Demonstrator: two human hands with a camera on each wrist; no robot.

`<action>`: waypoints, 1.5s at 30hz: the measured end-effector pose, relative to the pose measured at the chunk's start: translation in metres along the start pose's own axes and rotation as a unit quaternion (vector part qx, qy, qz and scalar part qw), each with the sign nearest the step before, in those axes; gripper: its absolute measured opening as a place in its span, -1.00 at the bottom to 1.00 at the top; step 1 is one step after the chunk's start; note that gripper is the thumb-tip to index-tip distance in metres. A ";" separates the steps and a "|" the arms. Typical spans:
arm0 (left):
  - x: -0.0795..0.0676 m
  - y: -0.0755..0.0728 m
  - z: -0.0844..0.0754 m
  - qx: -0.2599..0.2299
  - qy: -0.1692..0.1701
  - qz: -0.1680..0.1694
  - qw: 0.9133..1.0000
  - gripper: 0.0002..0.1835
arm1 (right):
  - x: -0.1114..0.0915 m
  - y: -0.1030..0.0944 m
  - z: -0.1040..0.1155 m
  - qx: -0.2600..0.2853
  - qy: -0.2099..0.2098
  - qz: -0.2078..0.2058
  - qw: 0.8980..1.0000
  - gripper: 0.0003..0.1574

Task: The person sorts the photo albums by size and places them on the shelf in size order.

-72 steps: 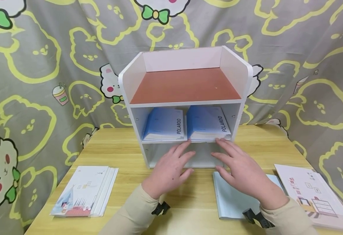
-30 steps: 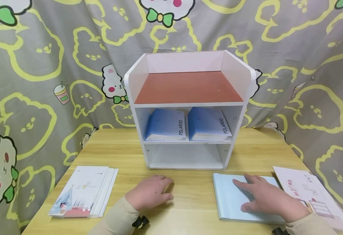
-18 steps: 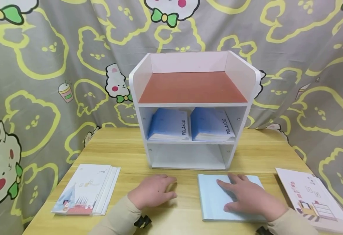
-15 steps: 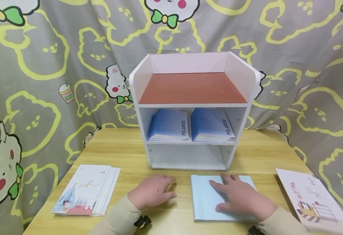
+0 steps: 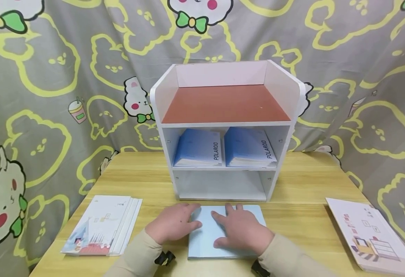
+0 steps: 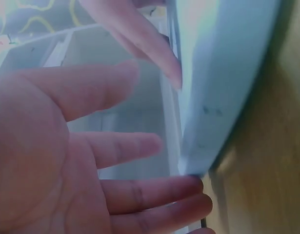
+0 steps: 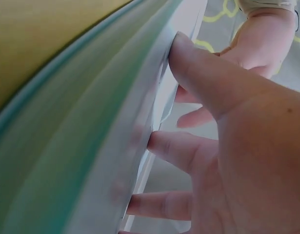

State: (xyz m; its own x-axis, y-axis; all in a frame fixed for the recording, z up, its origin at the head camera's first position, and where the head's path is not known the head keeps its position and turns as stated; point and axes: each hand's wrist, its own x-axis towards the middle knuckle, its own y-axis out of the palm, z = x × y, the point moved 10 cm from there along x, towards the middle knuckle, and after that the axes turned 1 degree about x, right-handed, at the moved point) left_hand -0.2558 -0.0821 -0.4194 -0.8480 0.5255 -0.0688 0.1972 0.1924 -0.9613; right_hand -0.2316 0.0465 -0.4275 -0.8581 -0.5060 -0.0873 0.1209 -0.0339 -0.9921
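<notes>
A light blue book point(image 5: 202, 246) lies flat on the table in front of the shelf unit. My right hand point(image 5: 242, 229) rests on its cover with the fingers spread; in the right wrist view, fingertips point(image 7: 159, 141) press against that cover. My left hand point(image 5: 171, 223) is at the book's left edge, its thumb reaching over the cover in the head view. The left wrist view has the left fingers point(image 6: 150, 192) extended, their tips at a corner of the book point(image 6: 223, 73). Neither hand curls round it.
The white shelf unit point(image 5: 220, 124) stands behind, with two blue POLAROID books point(image 5: 200, 148) on its middle level. A stack of illustrated white books point(image 5: 100, 225) lies at left. Another illustrated pile point(image 5: 372, 234) lies at right. A patterned curtain point(image 5: 95, 69) hangs behind the wooden table point(image 5: 133, 173).
Both hands moved down from the shelf front. My right hand slid the light blue book left across the table, away from the right pile, until it reached my left hand.
</notes>
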 end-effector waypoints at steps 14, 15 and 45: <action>0.005 -0.002 0.016 -0.024 -0.020 -0.005 1.000 -0.40 | 0.007 0.002 -0.001 0.003 -0.003 0.009 1.000 -0.06; 0.005 -0.002 0.018 -0.029 -0.024 -0.003 0.999 -0.40 | 0.006 0.001 -0.003 0.012 -0.008 0.006 1.000 -0.08; 0.004 0.032 0.048 -0.411 -0.093 0.088 0.903 -0.20 | -0.058 0.026 -0.129 0.765 0.035 0.036 0.642 -0.10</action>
State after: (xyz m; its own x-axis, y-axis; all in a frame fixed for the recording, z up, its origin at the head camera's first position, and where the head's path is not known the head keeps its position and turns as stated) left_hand -0.2764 -0.1139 -0.4637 -0.8204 0.4749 -0.3184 0.5710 0.7093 -0.4133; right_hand -0.2434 0.1860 -0.4600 -0.8370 -0.5149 -0.1851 0.4633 -0.8469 0.2609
